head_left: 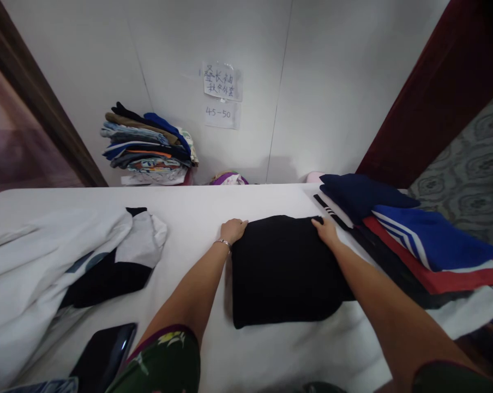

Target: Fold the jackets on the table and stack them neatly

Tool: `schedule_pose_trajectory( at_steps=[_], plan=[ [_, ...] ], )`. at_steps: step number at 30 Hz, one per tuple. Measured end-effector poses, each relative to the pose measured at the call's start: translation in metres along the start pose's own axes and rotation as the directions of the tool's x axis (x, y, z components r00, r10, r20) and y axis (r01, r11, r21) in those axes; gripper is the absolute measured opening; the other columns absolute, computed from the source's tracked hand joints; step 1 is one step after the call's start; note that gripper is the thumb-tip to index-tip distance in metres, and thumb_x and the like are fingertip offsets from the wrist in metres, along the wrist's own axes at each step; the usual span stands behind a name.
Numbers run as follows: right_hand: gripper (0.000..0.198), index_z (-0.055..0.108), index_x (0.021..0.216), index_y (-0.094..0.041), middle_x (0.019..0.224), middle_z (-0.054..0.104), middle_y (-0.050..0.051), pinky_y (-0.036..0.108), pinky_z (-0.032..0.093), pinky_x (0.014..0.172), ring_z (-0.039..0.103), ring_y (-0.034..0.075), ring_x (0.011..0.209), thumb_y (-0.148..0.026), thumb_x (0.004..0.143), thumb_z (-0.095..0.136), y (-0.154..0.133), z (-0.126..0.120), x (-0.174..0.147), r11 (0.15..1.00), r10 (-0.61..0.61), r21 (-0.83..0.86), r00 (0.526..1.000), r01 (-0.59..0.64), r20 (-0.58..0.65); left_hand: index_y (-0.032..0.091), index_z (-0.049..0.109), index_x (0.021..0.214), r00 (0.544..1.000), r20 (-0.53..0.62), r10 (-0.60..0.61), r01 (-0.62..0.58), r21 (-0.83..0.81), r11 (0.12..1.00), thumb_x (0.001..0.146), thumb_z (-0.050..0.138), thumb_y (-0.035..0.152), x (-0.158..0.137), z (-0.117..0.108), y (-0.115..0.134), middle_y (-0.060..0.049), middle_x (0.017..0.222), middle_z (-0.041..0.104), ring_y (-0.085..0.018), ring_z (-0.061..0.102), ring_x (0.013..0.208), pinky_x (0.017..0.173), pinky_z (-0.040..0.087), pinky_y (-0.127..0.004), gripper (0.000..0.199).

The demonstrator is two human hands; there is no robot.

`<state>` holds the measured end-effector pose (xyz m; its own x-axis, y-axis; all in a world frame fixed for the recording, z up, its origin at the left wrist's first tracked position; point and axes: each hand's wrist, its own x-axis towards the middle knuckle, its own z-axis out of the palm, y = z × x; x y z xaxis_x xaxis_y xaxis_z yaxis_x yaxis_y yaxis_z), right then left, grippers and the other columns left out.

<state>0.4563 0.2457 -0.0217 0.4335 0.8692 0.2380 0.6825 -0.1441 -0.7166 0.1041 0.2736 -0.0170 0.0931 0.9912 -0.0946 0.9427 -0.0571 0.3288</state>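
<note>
A black folded garment [285,273] lies flat in front of me, in a roughly square shape. At its far left corner, my left hand [233,231] has its fingers closed on the cloth edge. My right hand [326,231] pinches the far right corner between thumb and fingers. Under the garment's lower right side a bit of black cloth sticks out. All of this rests on a white-covered table [197,218].
Left lie a white garment [37,256], a black and white garment [134,251] and a black phone [105,352]. Folded clothes, with a blue one [443,234] and a navy one [365,194], are piled right. Another clothes stack [148,144] stands beyond the far edge by the wall.
</note>
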Motion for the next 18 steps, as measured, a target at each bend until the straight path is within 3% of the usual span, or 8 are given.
schedule_pose_trajectory(
  at_steps=[6,13,16,18],
  plan=[
    [0.033,0.063,0.089,-0.017,0.083,0.069,0.011,0.035,0.046,0.077,0.065,0.027,0.087,-0.049,0.09,0.055,0.022,0.019,-0.009,0.99,0.061,-0.132,0.998,-0.058,0.024,0.019,0.074,0.1,1.0,-0.012,-0.024,0.025,0.034,0.999,0.098,0.027,0.052,-0.003,0.002,0.004,-0.014,0.113,0.074,-0.028,0.066,0.109,0.09,0.046,-0.035,0.058],
    [0.043,0.064,0.106,-0.013,0.1,0.072,0.017,0.033,0.046,0.082,0.066,0.028,0.099,-0.049,0.098,0.043,0.018,0.018,-0.006,0.973,0.117,-0.204,0.992,-0.105,0.048,0.019,0.073,0.102,0.999,-0.015,-0.042,0.043,0.101,0.994,0.098,0.034,0.05,-0.006,-0.009,0.011,-0.014,0.115,0.073,-0.029,0.066,0.11,0.092,0.048,-0.038,0.05],
    [0.046,0.064,0.11,-0.012,0.103,0.072,0.018,0.034,0.047,0.084,0.066,0.029,0.102,-0.051,0.099,0.042,0.015,0.017,-0.008,0.969,0.132,-0.221,0.989,-0.115,0.065,0.018,0.069,0.116,0.998,-0.051,-0.021,0.028,0.133,0.991,0.096,0.042,0.044,-0.012,-0.022,0.028,-0.016,0.128,0.066,-0.03,0.061,0.119,0.098,0.045,-0.042,0.043],
    [0.048,0.064,0.112,-0.012,0.103,0.072,0.018,0.034,0.047,0.085,0.067,0.029,0.103,-0.052,0.099,0.041,0.013,0.017,-0.008,0.967,0.137,-0.229,0.987,-0.116,0.08,0.02,0.061,0.13,0.994,-0.099,0.055,-0.04,0.145,0.989,0.096,0.043,0.046,-0.024,-0.024,0.045,-0.014,0.143,0.057,-0.029,0.052,0.131,0.107,0.04,-0.044,0.047]
  ],
)
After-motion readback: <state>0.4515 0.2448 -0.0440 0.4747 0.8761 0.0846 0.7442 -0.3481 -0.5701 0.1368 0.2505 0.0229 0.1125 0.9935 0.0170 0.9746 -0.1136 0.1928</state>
